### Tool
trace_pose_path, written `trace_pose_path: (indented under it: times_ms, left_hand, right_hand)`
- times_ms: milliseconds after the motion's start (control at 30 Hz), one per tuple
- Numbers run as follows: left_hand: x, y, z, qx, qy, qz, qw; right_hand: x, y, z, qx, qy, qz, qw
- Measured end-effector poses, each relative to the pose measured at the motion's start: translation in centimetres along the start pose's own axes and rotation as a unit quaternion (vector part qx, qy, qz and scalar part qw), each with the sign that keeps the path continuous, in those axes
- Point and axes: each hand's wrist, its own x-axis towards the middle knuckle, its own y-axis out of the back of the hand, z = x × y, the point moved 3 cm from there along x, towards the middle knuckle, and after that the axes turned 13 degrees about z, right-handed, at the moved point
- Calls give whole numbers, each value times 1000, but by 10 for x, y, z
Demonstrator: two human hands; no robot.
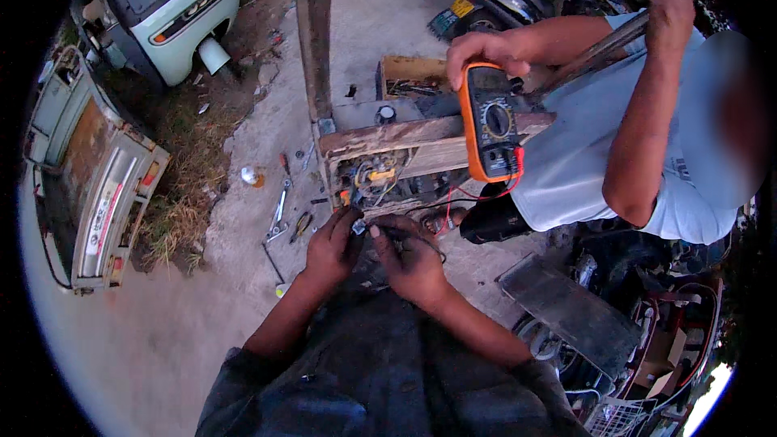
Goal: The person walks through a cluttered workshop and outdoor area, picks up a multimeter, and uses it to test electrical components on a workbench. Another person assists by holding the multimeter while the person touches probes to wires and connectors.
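My left hand [330, 248] and my right hand [411, 265] are close together in front of my body, fingers bent and blackened. A small whitish piece [358, 227], too small to name, is pinched at my left fingertips. Thin black wire [443, 254] curves out beside my right hand, whose fingers are closed on it. Just beyond my hands is a wooden frame [356, 141] with wiring and yellow parts [377, 175] inside. To the right, another person's hand [486, 55] holds an orange multimeter [488, 125] with red and black leads plugged in.
Spanners [280, 202], pliers [301, 225] and a screwdriver [284, 163] lie on the ground to the left. Behind the frame stands a wooden box [417, 70] of small parts. A dark panel [566, 311] and vehicle parts crowd the lower right. A co-worker leans in from the right.
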Motion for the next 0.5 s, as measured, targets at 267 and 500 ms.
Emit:
trace_pose_path:
  times_ms: [267, 500]
  left_hand:
    - [-5, -3, 0, 15, 32, -3, 999]
    - [-1, 1, -4, 16, 17, -19, 1000]
  right_hand:
    - [3, 2, 3, 7, 22, 18, 1000]
    - [2, -4, 1, -54, 28, 17, 998]
